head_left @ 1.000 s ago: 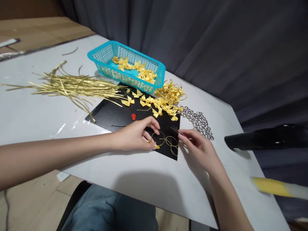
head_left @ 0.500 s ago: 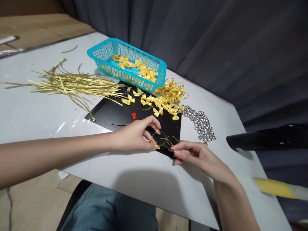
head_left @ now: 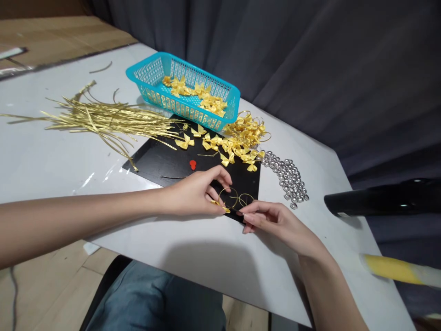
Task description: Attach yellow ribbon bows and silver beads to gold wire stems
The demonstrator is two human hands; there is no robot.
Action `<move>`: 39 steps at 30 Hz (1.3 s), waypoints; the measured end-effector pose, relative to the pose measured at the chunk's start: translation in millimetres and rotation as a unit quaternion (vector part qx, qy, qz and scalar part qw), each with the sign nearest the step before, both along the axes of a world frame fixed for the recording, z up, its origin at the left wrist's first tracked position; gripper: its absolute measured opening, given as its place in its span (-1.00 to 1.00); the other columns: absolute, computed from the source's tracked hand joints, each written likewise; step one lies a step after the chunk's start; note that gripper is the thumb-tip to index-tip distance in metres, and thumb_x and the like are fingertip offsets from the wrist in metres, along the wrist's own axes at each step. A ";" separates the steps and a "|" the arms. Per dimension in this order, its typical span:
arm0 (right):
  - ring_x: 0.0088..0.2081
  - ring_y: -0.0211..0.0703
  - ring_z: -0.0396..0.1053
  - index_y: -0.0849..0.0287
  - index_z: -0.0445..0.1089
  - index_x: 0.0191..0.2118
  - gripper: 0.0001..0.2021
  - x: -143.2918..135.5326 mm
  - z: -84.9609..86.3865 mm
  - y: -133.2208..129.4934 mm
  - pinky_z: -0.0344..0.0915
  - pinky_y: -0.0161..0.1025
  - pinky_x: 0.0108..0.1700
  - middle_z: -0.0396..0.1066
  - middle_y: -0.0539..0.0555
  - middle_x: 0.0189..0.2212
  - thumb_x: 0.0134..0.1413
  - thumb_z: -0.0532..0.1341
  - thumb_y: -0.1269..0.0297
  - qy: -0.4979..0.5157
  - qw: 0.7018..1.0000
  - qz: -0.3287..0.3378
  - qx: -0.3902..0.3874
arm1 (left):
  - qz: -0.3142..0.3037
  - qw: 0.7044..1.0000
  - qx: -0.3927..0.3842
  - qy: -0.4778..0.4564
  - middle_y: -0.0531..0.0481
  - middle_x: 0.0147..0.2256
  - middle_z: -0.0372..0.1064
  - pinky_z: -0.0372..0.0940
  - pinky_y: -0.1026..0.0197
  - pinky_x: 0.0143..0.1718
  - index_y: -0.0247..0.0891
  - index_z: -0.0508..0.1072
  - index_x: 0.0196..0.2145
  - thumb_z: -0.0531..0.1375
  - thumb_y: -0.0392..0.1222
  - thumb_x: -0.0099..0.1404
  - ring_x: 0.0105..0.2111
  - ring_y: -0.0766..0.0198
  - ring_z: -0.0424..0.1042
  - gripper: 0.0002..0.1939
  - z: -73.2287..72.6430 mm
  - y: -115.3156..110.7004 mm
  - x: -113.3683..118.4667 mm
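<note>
My left hand [head_left: 203, 193] pinches a small yellow ribbon bow [head_left: 225, 209] at the front edge of the black mat [head_left: 151, 161]. From the bow rises a thin gold wire [head_left: 228, 188] bent into two round loops side by side. At the right loop, my right hand [head_left: 267, 218] is closed, thumb and fingertips together on the wire. Its exact grip point is partly hidden by the fingers. Several loose yellow bows [head_left: 228, 147] lie on the mat beyond my hands, near a red piece [head_left: 193, 164].
A turquoise basket [head_left: 182, 108] with yellow bows stands at the back. Left of it lies a bundle of gold wires [head_left: 106, 117]. Looped bows [head_left: 248, 128] are heaped by the basket; silver beads [head_left: 287, 177] lie to the right. A black cylindrical object [head_left: 375, 197] juts in from the right.
My right hand has shifted slightly left, closer to my left hand, and the right loop looks smaller. My left hand keeps its hold on the bow.
</note>
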State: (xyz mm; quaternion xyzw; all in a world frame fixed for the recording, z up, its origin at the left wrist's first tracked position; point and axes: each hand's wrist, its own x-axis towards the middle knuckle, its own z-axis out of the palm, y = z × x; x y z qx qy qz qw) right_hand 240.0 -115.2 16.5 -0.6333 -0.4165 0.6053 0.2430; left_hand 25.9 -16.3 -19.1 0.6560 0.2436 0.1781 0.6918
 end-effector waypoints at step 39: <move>-0.43 -0.18 0.50 0.21 0.55 -0.34 -0.70 16.4 7.7 -1.7 0.44 -0.25 -0.30 0.54 0.08 -0.50 -0.03 0.41 0.04 -0.024 0.997 -0.032 0.065 | -0.006 1.000 0.002 0.012 -0.10 -0.06 0.32 0.43 0.28 -0.38 -0.22 0.23 -0.15 0.32 -0.36 0.07 -0.28 0.24 0.55 -0.57 -0.1 0.2 0.2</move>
